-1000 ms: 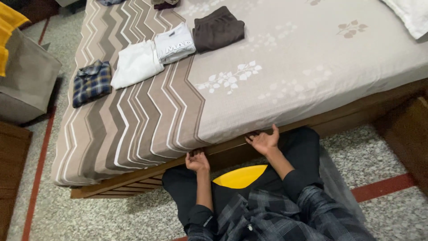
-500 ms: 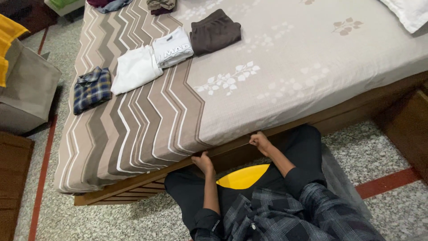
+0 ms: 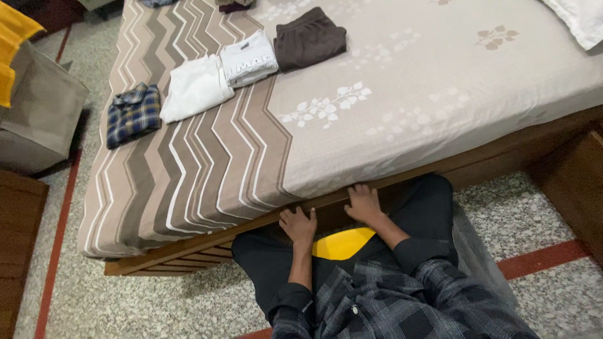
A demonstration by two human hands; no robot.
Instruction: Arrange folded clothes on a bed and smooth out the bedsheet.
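While both hands press flat, fingers spread, left hand [image 3: 298,225] and right hand [image 3: 364,204] gripping nothing, against the bed frame [image 3: 207,242] edge beneath the sheet [image 3: 207,157], a hard shove might topple the 4 folded clothes [image 3: 196,86].

A wide bed [image 3: 402,119] fills the view, its wooden frame [image 3: 188,251] showing along the near edge. The cover splits in two: brown zigzag stripes on the left, pale grey with a leaf print on the right. Four folded garments sit in a row up top: a blue plaid shirt [image 3: 132,114], a white garment [image 3: 196,88], a light grey one [image 3: 249,58] just beside it, then a dark brown one [image 3: 309,39]. A white pillow [image 3: 581,19] peeks in at the far right corner. Below, speckled floor [image 3: 125,301] with red lines.
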